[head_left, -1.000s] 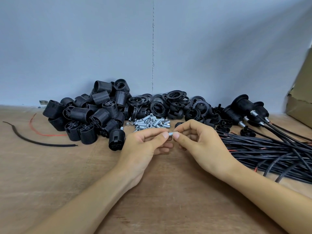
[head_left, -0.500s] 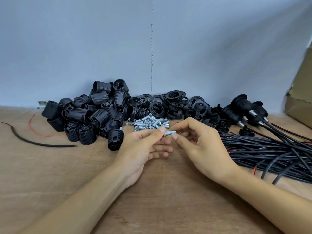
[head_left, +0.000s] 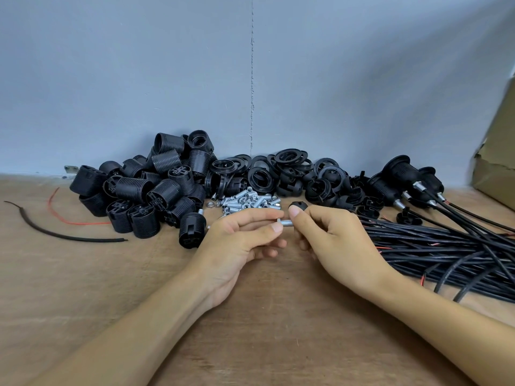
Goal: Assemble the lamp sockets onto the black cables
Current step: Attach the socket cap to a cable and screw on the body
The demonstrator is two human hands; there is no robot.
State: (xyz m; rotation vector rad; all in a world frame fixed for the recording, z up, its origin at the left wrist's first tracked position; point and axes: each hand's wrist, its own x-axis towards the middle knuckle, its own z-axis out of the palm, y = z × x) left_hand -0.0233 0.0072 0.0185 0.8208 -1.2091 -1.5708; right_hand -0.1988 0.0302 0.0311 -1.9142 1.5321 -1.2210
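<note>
Left hand (head_left: 242, 240) pinches the tube (head_left: 287, 222); right hand (head_left: 334, 240) pinches the cap (head_left: 300, 204). Best to align threads squarely, then turn gently.

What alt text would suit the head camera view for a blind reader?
Over a wooden table, the left hand pinches a threaded metal tube while the right hand holds a black cap at its end. Behind lie black socket shells, rings, loose tubes and a cable bundle.
</note>
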